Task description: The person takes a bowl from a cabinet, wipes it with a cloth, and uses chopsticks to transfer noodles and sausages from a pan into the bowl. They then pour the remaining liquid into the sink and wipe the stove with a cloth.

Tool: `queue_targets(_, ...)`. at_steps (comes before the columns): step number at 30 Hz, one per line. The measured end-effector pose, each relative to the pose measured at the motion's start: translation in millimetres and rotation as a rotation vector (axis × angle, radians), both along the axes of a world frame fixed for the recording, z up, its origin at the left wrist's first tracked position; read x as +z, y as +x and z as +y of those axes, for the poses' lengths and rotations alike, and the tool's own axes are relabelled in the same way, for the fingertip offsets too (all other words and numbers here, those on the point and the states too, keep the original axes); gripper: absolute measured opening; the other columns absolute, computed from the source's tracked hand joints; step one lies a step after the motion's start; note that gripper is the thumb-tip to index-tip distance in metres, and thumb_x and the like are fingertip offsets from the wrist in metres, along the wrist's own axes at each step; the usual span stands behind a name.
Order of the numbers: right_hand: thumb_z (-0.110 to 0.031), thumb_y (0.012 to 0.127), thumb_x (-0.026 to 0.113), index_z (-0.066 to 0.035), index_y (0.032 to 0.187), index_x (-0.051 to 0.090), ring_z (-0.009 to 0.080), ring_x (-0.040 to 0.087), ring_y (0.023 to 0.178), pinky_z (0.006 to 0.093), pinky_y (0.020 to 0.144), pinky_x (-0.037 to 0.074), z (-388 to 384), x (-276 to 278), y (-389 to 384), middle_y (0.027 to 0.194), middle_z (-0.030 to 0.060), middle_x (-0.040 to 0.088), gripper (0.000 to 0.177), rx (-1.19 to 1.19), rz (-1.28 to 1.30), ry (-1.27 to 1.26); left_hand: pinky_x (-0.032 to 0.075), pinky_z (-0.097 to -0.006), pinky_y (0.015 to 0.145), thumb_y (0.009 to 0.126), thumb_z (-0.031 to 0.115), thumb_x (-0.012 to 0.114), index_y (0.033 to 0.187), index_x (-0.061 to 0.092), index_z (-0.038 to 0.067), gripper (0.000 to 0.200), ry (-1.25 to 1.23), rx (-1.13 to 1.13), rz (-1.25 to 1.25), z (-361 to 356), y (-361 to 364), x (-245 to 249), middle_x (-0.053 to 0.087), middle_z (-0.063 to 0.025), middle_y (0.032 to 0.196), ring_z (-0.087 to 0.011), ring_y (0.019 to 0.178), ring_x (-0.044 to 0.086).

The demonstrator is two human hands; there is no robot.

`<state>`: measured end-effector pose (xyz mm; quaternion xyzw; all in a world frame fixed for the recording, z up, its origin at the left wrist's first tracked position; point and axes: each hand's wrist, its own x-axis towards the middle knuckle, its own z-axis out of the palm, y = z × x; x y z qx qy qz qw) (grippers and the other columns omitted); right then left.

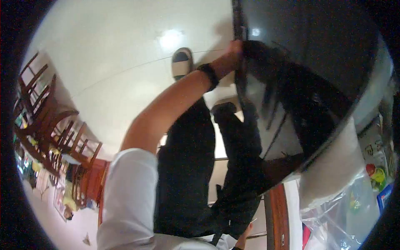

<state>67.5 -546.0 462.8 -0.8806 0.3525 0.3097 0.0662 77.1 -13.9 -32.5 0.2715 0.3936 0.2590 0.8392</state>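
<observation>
My left hand point(234, 51) is closed around the edge of a large, glossy black panel point(316, 37). A dark band circles that wrist, and the arm comes from a white short sleeve. The panel fills the upper right and mirrors dark shapes and lights; its kind is not clear. A dim brown shape, possibly my right hand point(287, 164), lies against the panel's lower edge. Its fingers do not show. Below the panel are my legs in black trousers point(183, 179), with a shoe point(182, 64) on the floor.
Pale, shiny floor point(112, 50) spreads to the left. Dark wooden chairs point(50, 112) stand at the far left, with a person in yellow point(69, 196) beyond. At the lower right are a white foam-like sheet point(333, 166), clear plastic wrap point(341, 216) and colourful packets point(381, 179).
</observation>
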Motion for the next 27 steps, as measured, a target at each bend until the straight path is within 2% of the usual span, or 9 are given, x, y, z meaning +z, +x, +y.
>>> queue_targets(1,-0.038,0.088,0.057,-0.005,0.108,0.06,0.0177,0.055,0.091,0.0329,0.082,0.042,4,0,-1,0.105,0.0054,0.06,0.039,0.003,0.011,-0.008,0.045,-0.0352,0.087,0.087,0.036,0.057,0.104,0.064,0.005,0.036,0.231,-0.201,-0.091,-1,-10,-1,0.066,-0.0077,0.099,-0.0196,0.093,0.06)
queue_targets(4,-0.037,0.088,0.056,-0.005,0.109,0.06,0.018,0.055,0.092,0.033,0.083,0.042,19,-5,3,0.106,0.0058,0.06,0.039,0.015,0.028,-0.029,0.043,-0.0344,0.091,0.089,0.035,0.054,0.107,0.063,0.005,0.036,-0.176,-0.126,-0.144,-15,-11,-32,0.065,-0.0073,0.101,-0.0192,0.097,0.059)
queue_targets(10,-0.037,0.089,0.055,-0.004,0.112,0.059,0.0187,0.055,0.094,0.033,0.085,0.042,48,8,18,0.108,0.0065,0.06,0.04,0.049,0.058,-0.064,0.043,-0.0337,0.091,0.091,0.034,0.052,0.118,0.056,0.005,0.04,-0.062,-0.111,-0.071,-32,-18,-63,0.062,-0.0062,0.11,-0.0185,0.103,0.055)
queue_targets(13,-0.036,0.089,0.055,-0.004,0.113,0.058,0.019,0.056,0.095,0.033,0.086,0.042,69,12,21,0.109,0.0069,0.06,0.04,0.046,0.059,-0.092,0.044,-0.0313,0.07,0.086,0.02,0.046,0.098,0.059,0.002,0.025,-0.222,0.028,-0.002,-37,-37,-63,0.058,-0.0041,0.085,-0.0159,0.08,0.053)
queue_targets(15,-0.035,0.089,0.052,-0.004,0.117,0.056,0.0198,0.056,0.099,0.0336,0.09,0.041,41,20,16,0.112,0.0084,0.06,0.042,0.116,0.05,0.036,0.04,-0.0359,0.093,0.091,0.029,0.049,0.118,0.055,0.005,0.037,-0.263,-0.024,0.031,-19,-74,-29,0.061,-0.0064,0.112,-0.0196,0.102,0.055)
queue_targets(20,-0.036,0.091,0.046,-0.003,0.127,0.049,0.0219,0.054,0.109,0.0349,0.095,0.042,52,23,38,0.123,0.0141,0.055,0.049,0.083,0.214,0.28,0.04,-0.0356,0.091,0.09,0.028,0.047,0.112,0.058,0.004,0.034,-0.326,0.017,0.194,-15,-129,-4,0.062,-0.0064,0.106,-0.0201,0.098,0.056)
queue_targets(23,-0.039,0.091,0.051,-0.004,0.101,0.056,0.0149,0.054,0.082,0.0301,0.072,0.043,-9,14,63,0.091,0.0068,0.056,0.037,0.334,0.033,0.152,0.045,-0.0345,0.085,0.09,0.025,0.048,0.107,0.059,0.002,0.03,-0.361,0.083,0.161,-21,-159,-19,0.062,-0.0082,0.101,-0.0199,0.087,0.058)
queue_targets(25,-0.041,0.09,0.054,-0.005,0.084,0.061,0.0102,0.054,0.065,0.0269,0.057,0.043,-33,11,67,0.07,0.002,0.057,0.038,0.486,-0.098,0.066,0.043,-0.034,0.077,0.084,0.017,0.048,0.096,0.06,0.001,0.024,-0.222,0.169,0.393,-17,-164,5,0.06,-0.005,0.085,-0.0189,0.081,0.054)
queue_targets(27,-0.041,0.09,0.054,-0.005,0.084,0.061,0.0103,0.054,0.064,0.0267,0.057,0.043,-30,7,74,0.07,0.002,0.057,0.038,0.439,-0.078,0.067,0.043,-0.0372,0.08,0.085,0.016,0.048,0.099,0.056,-0.004,0.026,-0.229,0.189,0.567,-13,-162,14,0.059,-0.0111,0.092,-0.0261,0.088,0.054)
